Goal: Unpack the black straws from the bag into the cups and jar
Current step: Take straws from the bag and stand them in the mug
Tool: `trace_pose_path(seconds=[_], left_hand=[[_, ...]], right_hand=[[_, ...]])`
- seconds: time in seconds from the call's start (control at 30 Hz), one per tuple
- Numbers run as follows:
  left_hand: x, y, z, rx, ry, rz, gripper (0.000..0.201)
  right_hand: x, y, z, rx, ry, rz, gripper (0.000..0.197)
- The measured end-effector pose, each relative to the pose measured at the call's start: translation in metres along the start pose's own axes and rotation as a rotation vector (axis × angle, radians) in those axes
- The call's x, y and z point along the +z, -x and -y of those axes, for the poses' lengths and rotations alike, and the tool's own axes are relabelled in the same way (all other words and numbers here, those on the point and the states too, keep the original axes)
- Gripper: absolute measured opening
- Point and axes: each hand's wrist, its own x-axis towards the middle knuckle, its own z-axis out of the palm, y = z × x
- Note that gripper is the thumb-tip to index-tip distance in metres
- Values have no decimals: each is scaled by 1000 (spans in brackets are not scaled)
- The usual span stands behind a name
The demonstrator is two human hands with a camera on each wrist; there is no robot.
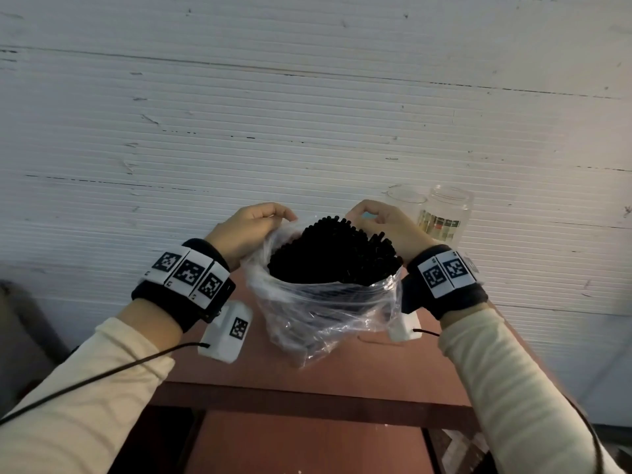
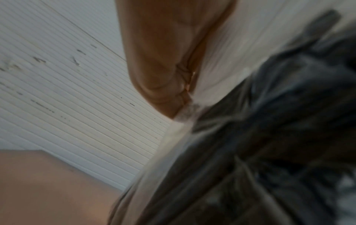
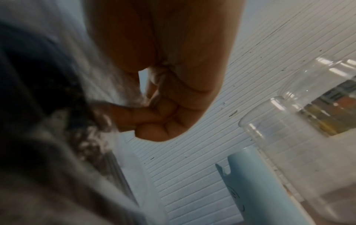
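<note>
A clear plastic bag [image 1: 307, 313] stands upright on the red-brown table [image 1: 342, 371], packed with black straws [image 1: 333, 251] whose ends show at its mouth. My left hand [image 1: 253, 224] pinches the bag's left rim [image 2: 185, 114]; my right hand [image 1: 383, 220] pinches the right rim [image 3: 134, 97], holding the mouth wide. Behind the right hand stand a clear cup [image 1: 407, 196], a clear labelled jar [image 1: 444, 217] and a light blue cup [image 3: 258, 182]. In the right wrist view the clear cup [image 3: 289, 137] and jar [image 3: 327, 91] sit to the right.
A white ribbed wall [image 1: 307, 114] rises right behind the table. The table's front edge [image 1: 307, 401] is a dark rail, with a lower red surface below it. A grey object [image 1: 20, 319] sits at the far left.
</note>
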Motion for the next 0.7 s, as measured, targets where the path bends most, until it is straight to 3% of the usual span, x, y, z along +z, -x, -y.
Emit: trace_pose_path(seconds=[0.07, 0.17, 0.33, 0.43, 0.57, 0.7], left_hand=[[0, 6, -3, -13, 65, -17, 28], [-5, 15, -5, -91, 227, 91, 32], [-6, 28, -4, -58, 59, -1, 40], [-9, 38, 0, -62, 46, -104, 26], [-12, 54, 0, -131, -73, -128, 11], [-13, 66, -6, -188, -67, -85, 19]], right_hand=[[0, 9, 3, -15, 52, -60, 32], [-2, 27, 10, 1, 71, -149, 29], [-9, 65, 19, -65, -44, -268, 19], [-6, 85, 23, -81, -88, -208, 20], [5, 100, 26, -32, -62, -28, 29], [11, 100, 29, -35, -156, 34, 39]])
